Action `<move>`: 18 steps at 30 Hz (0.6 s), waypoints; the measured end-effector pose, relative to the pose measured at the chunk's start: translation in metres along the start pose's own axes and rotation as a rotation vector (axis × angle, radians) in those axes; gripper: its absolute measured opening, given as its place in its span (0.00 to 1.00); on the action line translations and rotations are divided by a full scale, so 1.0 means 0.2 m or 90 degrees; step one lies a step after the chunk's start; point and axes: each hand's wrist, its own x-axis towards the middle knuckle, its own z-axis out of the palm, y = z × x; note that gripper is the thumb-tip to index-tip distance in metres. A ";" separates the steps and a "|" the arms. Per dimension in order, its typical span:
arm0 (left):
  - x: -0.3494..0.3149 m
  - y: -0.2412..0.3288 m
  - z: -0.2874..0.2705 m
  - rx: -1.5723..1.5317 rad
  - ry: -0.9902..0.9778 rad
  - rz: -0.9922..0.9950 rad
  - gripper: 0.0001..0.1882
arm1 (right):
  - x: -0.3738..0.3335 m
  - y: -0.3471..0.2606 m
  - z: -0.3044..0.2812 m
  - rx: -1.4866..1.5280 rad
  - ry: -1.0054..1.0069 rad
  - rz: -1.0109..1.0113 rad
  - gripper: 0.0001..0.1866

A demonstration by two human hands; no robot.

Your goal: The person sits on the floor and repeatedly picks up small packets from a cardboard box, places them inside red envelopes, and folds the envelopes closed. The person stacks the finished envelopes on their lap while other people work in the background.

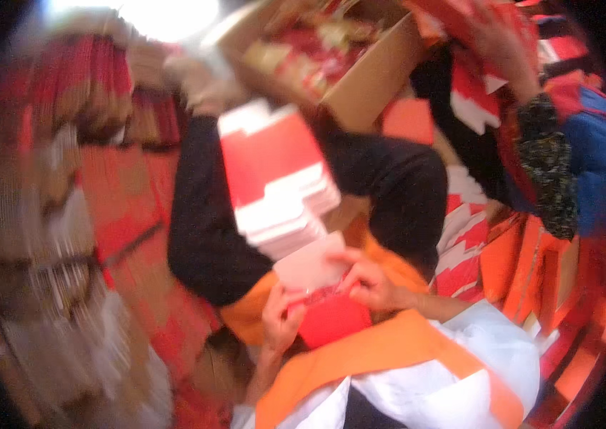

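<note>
Between both my hands is a red paper piece with a pale flap (333, 319), its red part toward me and the flap pointing away. My left hand (283, 316) pinches its left edge. The fingers of my right hand (368, 280) are bent over the right side, at the base of the flap. Just beyond lies a thick stack of red and white cut paper sheets (274, 161) between my dark-trousered legs. Blur hides the finer details of the piece.
An open cardboard box (374, 82) holding red and gold items stands ahead. Red and brown bundles (127, 193) crowd the left. At right, another person's hand (496, 50) touches red sheets, above a patterned sleeve (547, 164). Red-and-white stacks (460, 250) lie near my right knee.
</note>
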 end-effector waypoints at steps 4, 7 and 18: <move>-0.02 0.04 0.14 -0.361 0.205 0.005 0.21 | -0.08 -0.05 0.07 -0.085 0.140 0.054 0.07; 0.00 -0.01 0.15 -0.371 0.203 0.081 0.24 | -0.03 -0.05 0.12 0.150 0.198 0.094 0.07; 0.06 0.19 0.07 -0.030 0.076 0.049 0.13 | -0.01 -0.05 0.11 0.343 0.141 0.085 0.19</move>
